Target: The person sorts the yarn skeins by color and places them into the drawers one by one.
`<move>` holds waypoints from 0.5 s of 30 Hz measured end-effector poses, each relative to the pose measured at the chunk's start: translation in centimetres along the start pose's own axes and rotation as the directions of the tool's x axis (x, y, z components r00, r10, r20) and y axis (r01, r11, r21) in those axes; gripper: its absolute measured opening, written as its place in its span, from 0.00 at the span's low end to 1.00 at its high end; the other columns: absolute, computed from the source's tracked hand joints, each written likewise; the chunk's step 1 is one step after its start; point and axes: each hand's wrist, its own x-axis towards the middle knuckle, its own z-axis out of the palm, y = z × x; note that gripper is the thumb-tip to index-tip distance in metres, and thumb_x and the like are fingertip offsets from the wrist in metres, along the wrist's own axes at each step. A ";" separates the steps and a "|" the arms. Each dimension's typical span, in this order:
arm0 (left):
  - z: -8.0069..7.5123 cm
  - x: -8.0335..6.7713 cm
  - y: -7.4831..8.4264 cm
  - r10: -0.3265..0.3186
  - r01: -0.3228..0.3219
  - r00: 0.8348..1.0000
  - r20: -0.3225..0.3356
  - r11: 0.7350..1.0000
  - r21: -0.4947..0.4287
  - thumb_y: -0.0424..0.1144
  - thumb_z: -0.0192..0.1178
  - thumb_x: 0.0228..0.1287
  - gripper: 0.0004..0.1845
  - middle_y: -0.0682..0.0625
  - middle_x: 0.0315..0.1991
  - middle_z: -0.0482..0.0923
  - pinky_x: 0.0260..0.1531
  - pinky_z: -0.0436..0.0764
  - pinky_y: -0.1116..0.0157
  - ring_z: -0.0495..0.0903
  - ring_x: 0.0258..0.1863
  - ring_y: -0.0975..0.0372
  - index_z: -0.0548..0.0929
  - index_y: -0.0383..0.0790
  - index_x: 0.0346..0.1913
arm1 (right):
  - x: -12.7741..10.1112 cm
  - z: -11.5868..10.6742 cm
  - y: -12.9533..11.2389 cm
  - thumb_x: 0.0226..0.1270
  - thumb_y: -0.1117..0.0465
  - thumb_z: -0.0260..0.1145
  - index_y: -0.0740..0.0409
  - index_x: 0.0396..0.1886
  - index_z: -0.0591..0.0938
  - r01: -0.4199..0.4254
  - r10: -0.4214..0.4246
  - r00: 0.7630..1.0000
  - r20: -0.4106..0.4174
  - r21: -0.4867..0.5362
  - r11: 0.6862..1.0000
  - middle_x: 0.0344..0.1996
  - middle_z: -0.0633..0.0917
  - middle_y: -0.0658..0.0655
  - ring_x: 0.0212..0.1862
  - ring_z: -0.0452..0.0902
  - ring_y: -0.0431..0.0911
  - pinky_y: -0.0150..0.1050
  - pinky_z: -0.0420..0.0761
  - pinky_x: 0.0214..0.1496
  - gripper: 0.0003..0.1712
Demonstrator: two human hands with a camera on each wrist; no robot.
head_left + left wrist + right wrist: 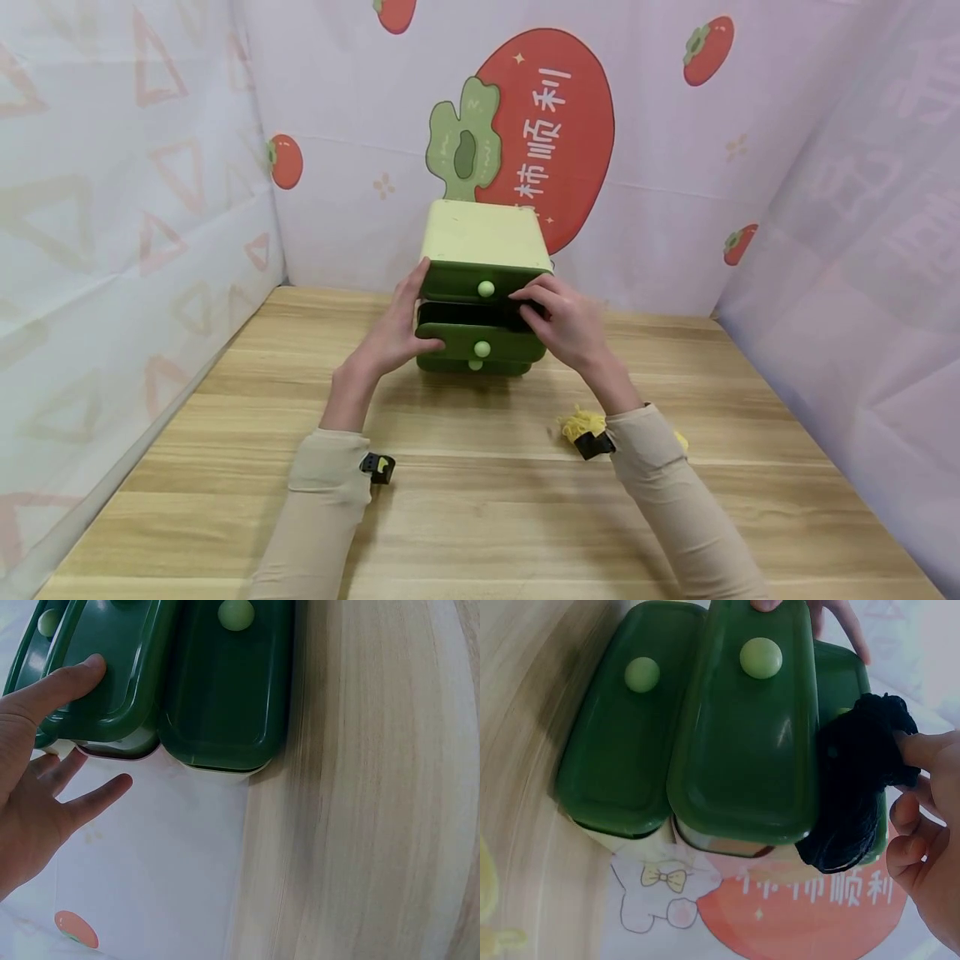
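Observation:
A small green three-drawer cabinet [483, 233] stands at the back of the wooden table [480, 500]. Its middle drawer [480, 342] [112, 675] [742, 750] is pulled out a little. My left hand [396, 327] [30, 795] rests against the cabinet's left side with straight fingers, and its thumb lies on the middle drawer's front. My right hand [558, 321] [930, 847] holds a black cloth [534, 309] [859, 795] at the drawer's open top right corner. The index finger lies on the cloth and the other fingers are curled. The thumb is hidden.
A yellow fluffy thing [579, 423] lies on the table by my right wrist. The bottom drawer [474, 365] [622, 750] and the top drawer [486, 283] are pushed in. Printed fabric walls enclose the table on three sides.

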 end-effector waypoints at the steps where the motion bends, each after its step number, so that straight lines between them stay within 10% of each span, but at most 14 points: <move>1: 0.0 0.0 0.0 -0.001 0.001 1.000 0.002 1.000 0.001 0.33 0.76 0.51 0.68 0.48 0.81 0.38 0.72 0.63 0.46 0.55 0.75 0.50 0.34 0.64 0.80 | 0.0 0.2 0.0 0.64 0.67 0.69 0.54 0.43 0.88 -0.001 0.001 1.000 -0.007 0.001 1.000 0.39 0.84 0.53 0.28 0.75 0.42 0.37 0.76 0.29 0.10; 15: -0.1 -0.1 0.0 -0.009 0.009 1.000 0.005 1.000 -0.015 0.33 0.76 0.51 0.68 0.47 0.81 0.37 0.71 0.64 0.47 0.57 0.75 0.50 0.34 0.66 0.79 | 0.3 2.5 -0.7 0.65 0.61 0.70 0.51 0.44 0.88 -0.084 0.084 0.996 0.002 -0.042 0.996 0.40 0.84 0.51 0.22 0.71 0.40 0.35 0.70 0.24 0.09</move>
